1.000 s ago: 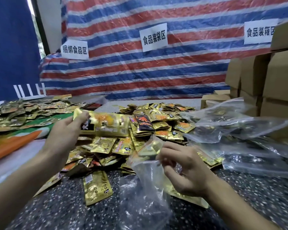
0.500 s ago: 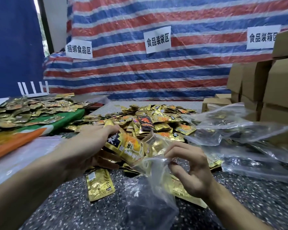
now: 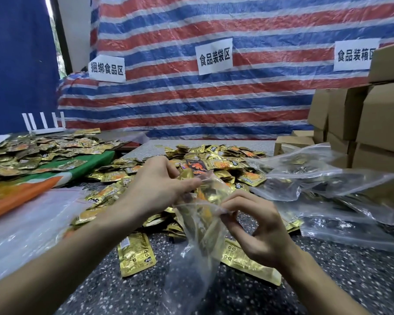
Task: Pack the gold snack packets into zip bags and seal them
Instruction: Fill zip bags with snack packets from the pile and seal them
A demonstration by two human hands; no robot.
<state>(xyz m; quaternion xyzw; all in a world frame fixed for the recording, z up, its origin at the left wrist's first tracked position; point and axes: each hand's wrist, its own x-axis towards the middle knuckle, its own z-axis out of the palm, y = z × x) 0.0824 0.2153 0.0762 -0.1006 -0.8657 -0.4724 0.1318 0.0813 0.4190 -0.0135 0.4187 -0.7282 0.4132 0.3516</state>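
Observation:
A clear zip bag (image 3: 192, 253) hangs over the speckled table, its mouth held up between both hands. My right hand (image 3: 257, 226) pinches the near rim of the mouth. My left hand (image 3: 159, 185) holds gold snack packets (image 3: 210, 196) at the far rim and they sit partly inside the bag's mouth. A big heap of gold packets (image 3: 216, 158) lies behind the hands. Two loose packets, one (image 3: 135, 254) left of the bag and one (image 3: 248, 260) under my right wrist, lie flat on the table.
Several clear bags (image 3: 328, 178), some with packets inside, lie at the right. Brown cartons (image 3: 382, 123) are stacked at the far right. More gold packets (image 3: 37, 151) cover a green and orange sheet at the left. A stack of flat clear bags (image 3: 25, 226) lies near left.
My left hand brought the gold packets down from the left and pushed them into the bag's mouth. My right hand kept its pinch on the rim.

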